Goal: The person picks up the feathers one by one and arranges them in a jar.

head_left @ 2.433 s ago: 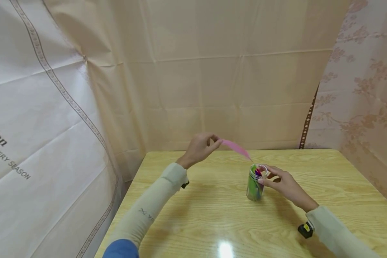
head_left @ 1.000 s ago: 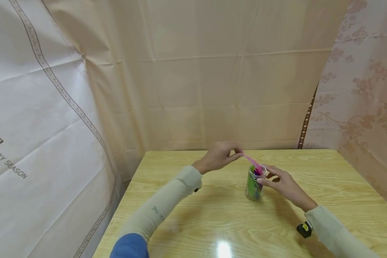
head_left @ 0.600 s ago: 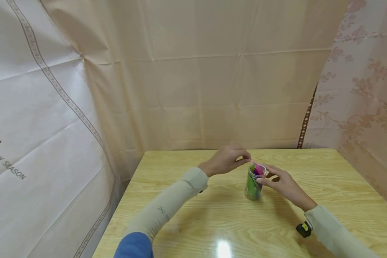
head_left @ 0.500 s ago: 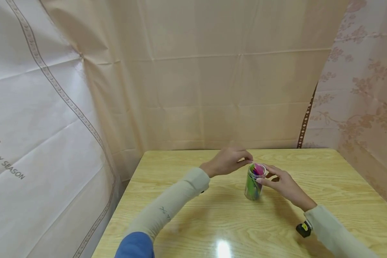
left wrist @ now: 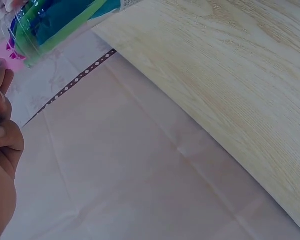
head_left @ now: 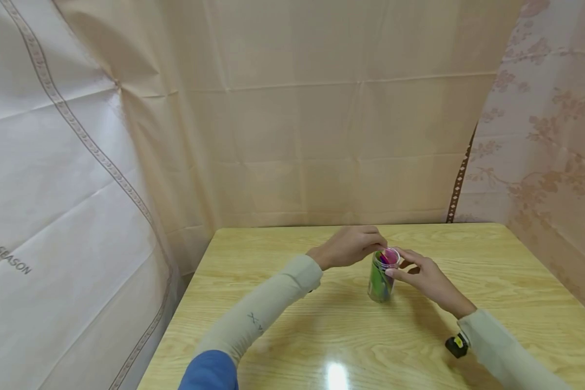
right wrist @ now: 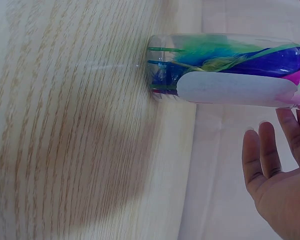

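Note:
A clear jar (head_left: 379,284) stands upright on the wooden table, filled with coloured feathers (right wrist: 275,59) in green, blue and pink. My right hand (head_left: 426,279) holds it near the rim, thumb on the near side and fingers behind. Over the mouth, my left hand (head_left: 351,246) bends down with fingertips at the rim, pinching a pink feather (left wrist: 7,57) that lies mostly inside the jar. The exact pinch is partly hidden behind the fingers. In the right wrist view a white label (right wrist: 235,89) shows on the jar's side.
The pale wooden table (head_left: 292,336) reaches back to a beige hanging sheet (head_left: 292,135). A white printed sheet (head_left: 53,189) hangs at left, a floral one (head_left: 551,135) at right. Light glares on the table's near part.
My left hand has moved right and down to the jar's mouth, taking the pink feather from above the jar into it. My right hand keeps its hold on the jar.

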A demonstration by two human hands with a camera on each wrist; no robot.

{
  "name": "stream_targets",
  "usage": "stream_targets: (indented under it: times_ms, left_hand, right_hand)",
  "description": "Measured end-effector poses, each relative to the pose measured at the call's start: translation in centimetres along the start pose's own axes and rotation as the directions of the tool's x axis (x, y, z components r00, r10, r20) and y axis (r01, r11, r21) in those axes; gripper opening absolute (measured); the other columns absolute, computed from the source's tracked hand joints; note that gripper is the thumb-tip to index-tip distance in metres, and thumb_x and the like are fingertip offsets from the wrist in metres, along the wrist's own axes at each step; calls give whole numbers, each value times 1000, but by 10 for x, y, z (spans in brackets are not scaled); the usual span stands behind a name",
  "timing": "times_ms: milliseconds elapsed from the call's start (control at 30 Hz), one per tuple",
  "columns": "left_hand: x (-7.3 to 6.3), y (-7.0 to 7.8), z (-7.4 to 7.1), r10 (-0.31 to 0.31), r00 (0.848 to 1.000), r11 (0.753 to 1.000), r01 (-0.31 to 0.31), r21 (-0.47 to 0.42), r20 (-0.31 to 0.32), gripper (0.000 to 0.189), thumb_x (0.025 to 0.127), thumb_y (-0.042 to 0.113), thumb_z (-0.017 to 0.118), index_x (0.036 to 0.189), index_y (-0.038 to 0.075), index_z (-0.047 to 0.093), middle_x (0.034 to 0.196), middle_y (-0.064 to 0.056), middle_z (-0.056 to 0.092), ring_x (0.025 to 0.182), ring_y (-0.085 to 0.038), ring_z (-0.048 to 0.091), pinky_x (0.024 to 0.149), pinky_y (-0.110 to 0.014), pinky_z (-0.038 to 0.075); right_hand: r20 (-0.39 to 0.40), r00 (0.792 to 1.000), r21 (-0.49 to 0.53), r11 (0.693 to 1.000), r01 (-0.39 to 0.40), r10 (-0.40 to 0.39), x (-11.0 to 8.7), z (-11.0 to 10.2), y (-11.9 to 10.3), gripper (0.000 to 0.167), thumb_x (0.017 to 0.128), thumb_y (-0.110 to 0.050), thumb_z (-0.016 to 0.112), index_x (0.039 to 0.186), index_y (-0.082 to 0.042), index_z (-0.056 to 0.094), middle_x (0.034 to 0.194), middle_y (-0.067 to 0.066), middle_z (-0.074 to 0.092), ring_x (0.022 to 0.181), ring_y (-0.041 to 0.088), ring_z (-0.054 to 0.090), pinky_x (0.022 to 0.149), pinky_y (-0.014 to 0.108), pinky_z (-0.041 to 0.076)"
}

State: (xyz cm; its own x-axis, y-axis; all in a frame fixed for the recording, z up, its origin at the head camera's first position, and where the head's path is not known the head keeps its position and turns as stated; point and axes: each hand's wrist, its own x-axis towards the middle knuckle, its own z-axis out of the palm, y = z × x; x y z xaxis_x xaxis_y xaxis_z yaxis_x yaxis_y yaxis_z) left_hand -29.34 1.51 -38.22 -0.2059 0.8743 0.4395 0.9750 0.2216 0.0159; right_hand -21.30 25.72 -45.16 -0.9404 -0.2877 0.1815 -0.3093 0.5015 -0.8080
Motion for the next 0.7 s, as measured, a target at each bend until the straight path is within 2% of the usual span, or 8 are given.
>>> stream_targets:
  times_ms: [133, 333, 467, 700]
  left_hand:
    - [1, -1, 4, -7, 1000, 1000, 7, 3, 11, 15, 104, 12, 63, 111, 11, 76, 108, 2, 70, 97, -7, 66, 89, -12, 47]
    - [6, 2, 5, -36, 995, 997, 29, 70, 95, 17, 104, 14, 62, 115, 14, 75, 110, 5, 69, 93, -4, 65, 83, -10, 46]
    - [8, 3, 8, -37, 988, 992, 19, 122, 148, 18, 105, 15, 62, 117, 15, 75, 111, 5, 69, 88, -1, 63, 76, -8, 46]
    - [14, 6, 9, -6, 977, 985, -30, 168, 211, 23, 101, 9, 67, 121, 17, 75, 116, 5, 69, 98, -4, 67, 81, -11, 49]
  right_hand:
    - [3, 1000, -1, 1000, 3, -3, 0, 0, 0, 66, 102, -36, 67, 158, -16, 41, 144, 6, 57, 114, 25, 53, 88, 29, 50]
    - [10, 1000, -2, 1000, -17, 17, -1, 0, 0, 68, 102, -38, 67, 159, -14, 39, 144, 9, 56, 114, 26, 53, 88, 29, 51]
    - [12, 1000, -1, 1000, -23, 23, 0, 0, 1, 69, 101, -38, 67, 160, -16, 38, 142, 9, 57, 114, 26, 53, 88, 30, 51]
    - [15, 1000, 2, 1000, -19, 19, 0, -2, 1, 67, 102, -38, 66, 160, -17, 38, 139, 7, 59, 115, 26, 53, 89, 31, 50]
